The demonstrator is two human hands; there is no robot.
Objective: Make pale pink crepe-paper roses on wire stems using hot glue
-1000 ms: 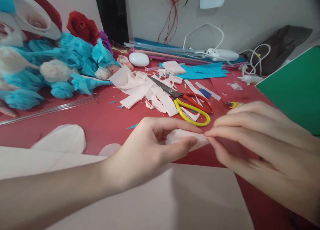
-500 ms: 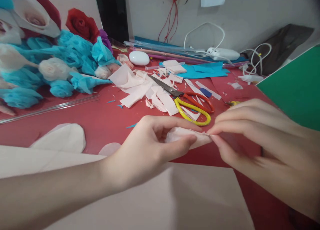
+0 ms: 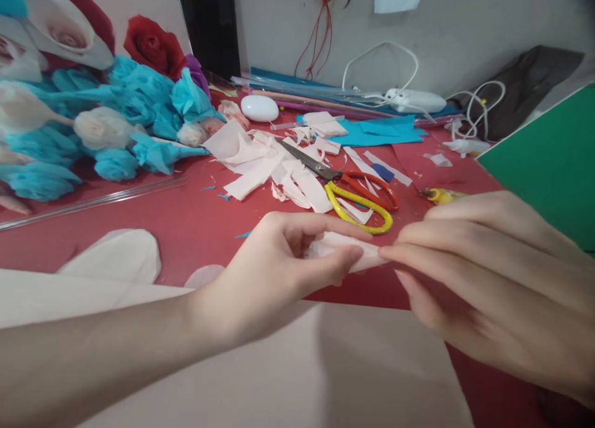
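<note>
Between the thumb and fingers of my left hand [image 3: 288,270] is a small piece of pale pink crepe paper [image 3: 369,257], gathered to a narrow point on the right. My right hand [image 3: 483,273] is at that pointed end. Its forefinger touches the tip, while the thumb stands apart below. Just beyond the hands lie scissors [image 3: 357,214] with one yellow and one red handle, blades resting on pale pink paper scraps [image 3: 260,161]. Under my left forearm spreads a large pale pink sheet [image 3: 260,372].
Blue and pale paper flowers [image 3: 116,164] crowd the left, near thin metal wires [image 3: 116,195]. Rounded paper pieces [image 3: 116,257] lie on the red tabletop [image 3: 199,211]. Behind are a white mouse-shaped object [image 3: 259,108], blue paper [image 3: 385,130] and a power strip [image 3: 413,99]. A green board [image 3: 553,161] stands right.
My right thumb has parted from the forefinger and dropped away from the paper's tip. The right hand has shifted slightly. My left hand keeps its hold nearly in place.
</note>
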